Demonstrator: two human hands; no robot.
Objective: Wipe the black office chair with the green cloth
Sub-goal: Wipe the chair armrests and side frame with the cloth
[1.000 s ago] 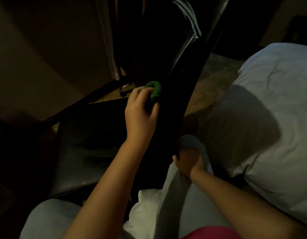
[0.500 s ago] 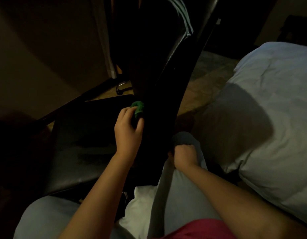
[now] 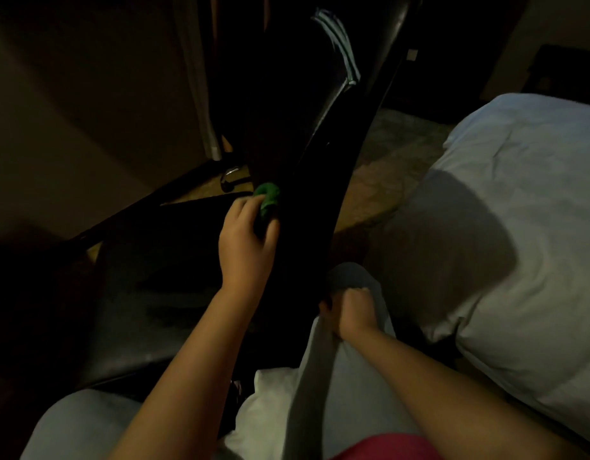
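Against the tall upright part of the black office chair [image 3: 306,207], just above its seat, the green cloth [image 3: 269,198] is bunched in the left hand [image 3: 243,247], whose fingers curl round it and press it to the chair. At the chair's near edge the right hand [image 3: 353,310] rests on a grey-clad knee [image 3: 350,273], fingers curled tight; whether they grip anything cannot be told. A white bed [image 3: 525,260] lies to the chair's right.
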